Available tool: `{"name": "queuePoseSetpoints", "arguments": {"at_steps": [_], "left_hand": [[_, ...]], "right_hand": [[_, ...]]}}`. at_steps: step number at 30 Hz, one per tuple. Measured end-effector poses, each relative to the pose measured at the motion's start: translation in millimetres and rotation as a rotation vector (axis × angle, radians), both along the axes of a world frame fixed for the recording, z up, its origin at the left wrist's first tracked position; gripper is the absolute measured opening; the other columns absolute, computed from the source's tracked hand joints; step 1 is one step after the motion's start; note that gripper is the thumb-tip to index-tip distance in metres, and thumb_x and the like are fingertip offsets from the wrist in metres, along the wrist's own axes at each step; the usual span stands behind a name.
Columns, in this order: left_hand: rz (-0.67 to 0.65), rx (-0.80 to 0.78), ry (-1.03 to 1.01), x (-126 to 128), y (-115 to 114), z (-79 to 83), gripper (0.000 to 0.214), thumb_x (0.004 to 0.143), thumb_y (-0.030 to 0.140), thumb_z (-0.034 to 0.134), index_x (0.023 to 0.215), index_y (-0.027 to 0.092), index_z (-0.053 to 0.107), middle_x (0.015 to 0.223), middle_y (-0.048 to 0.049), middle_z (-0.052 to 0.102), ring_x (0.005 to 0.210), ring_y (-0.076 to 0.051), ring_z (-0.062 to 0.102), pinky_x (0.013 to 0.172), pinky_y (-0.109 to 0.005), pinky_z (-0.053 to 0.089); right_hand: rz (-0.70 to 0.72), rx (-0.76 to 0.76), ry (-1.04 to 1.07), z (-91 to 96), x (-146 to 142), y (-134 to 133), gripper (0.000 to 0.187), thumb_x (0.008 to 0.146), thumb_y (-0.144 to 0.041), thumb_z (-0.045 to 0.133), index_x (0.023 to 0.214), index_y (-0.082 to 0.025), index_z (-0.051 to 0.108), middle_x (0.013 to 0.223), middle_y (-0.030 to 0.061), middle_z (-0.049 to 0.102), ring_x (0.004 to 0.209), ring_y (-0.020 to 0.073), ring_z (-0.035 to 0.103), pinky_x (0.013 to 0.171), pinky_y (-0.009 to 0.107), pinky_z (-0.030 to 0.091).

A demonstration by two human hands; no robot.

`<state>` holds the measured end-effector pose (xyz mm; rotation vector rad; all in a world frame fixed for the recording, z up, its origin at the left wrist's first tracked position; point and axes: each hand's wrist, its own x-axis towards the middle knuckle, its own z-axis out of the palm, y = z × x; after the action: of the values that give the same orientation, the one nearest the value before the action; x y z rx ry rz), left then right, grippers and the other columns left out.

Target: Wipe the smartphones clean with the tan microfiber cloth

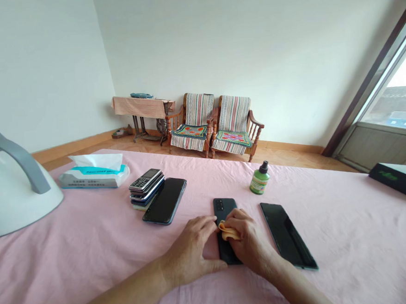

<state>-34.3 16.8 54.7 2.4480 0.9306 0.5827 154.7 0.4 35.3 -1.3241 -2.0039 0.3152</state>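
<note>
A dark phone lies camera side up on the pink tablecloth in front of me. My left hand rests on its left edge, fingers curled against it and pinning it down. My right hand presses a small orange cloth onto the phone's back, fingers closed round the cloth.
A second black phone lies to the right, a green bottle behind it. A stack of phones and another black phone sit to the left, with a tissue pack, a white appliance and a dark box.
</note>
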Motion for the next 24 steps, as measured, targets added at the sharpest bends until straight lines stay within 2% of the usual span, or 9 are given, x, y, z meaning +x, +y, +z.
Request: {"name": "queuePoseSetpoints", "arguments": {"at_steps": [2, 6, 12, 17, 24], "left_hand": [[0.009, -0.005, 0.01, 0, 1, -1.8, 0.066, 0.06, 0.037, 0.085, 0.117, 0.019, 0.055, 0.133, -0.0129, 0.053, 0.123, -0.032, 0.047, 0.105, -0.047, 0.036], [0.049, 0.027, -0.011, 0, 1, -5.4, 0.078, 0.059, 0.04, 0.085, 0.125, 0.02, 0.049, 0.132, -0.0127, 0.053, 0.122, -0.032, 0.047, 0.104, -0.048, 0.036], [0.062, 0.074, 0.055, -1, 2, -5.1, 0.085, 0.058, 0.051, 0.082, 0.129, 0.018, 0.049, 0.134, -0.0152, 0.051, 0.123, -0.036, 0.045, 0.104, -0.051, 0.034], [0.057, 0.09, 0.09, -1, 3, -3.4, 0.086, 0.059, 0.052, 0.082, 0.129, 0.014, 0.051, 0.134, -0.017, 0.05, 0.123, -0.035, 0.044, 0.104, -0.05, 0.034], [0.055, 0.09, 0.047, 0, 4, -4.1, 0.08, 0.056, 0.045, 0.086, 0.124, 0.019, 0.055, 0.13, -0.0125, 0.054, 0.119, -0.034, 0.048, 0.103, -0.047, 0.036]], "right_hand": [[0.01, -0.009, 0.003, -0.4, 1, -1, 0.026, 0.071, 0.004, 0.051, 0.068, -0.019, 0.063, 0.081, 0.0036, 0.057, 0.08, 0.0172, 0.054, 0.069, 0.027, 0.044], [-0.038, 0.038, -0.032, -0.8, 0, 4, 0.034, 0.074, 0.005, 0.045, 0.082, -0.019, 0.067, 0.093, 0.0065, 0.058, 0.088, 0.0191, 0.053, 0.077, 0.03, 0.044], [0.002, 0.015, -0.008, 1.3, 4, -1, 0.032, 0.07, 0.006, 0.048, 0.078, -0.019, 0.066, 0.09, 0.0056, 0.059, 0.086, 0.0188, 0.053, 0.075, 0.029, 0.045], [-0.15, 0.04, -0.097, 1.9, 8, 0, 0.033, 0.07, 0.007, 0.045, 0.075, -0.018, 0.066, 0.086, 0.0074, 0.059, 0.084, 0.0209, 0.051, 0.076, 0.033, 0.044], [-0.016, 0.044, -0.074, -0.2, -13, 9, 0.033, 0.077, 0.004, 0.045, 0.083, -0.019, 0.068, 0.095, 0.0074, 0.06, 0.088, 0.0194, 0.052, 0.077, 0.03, 0.045]]}}
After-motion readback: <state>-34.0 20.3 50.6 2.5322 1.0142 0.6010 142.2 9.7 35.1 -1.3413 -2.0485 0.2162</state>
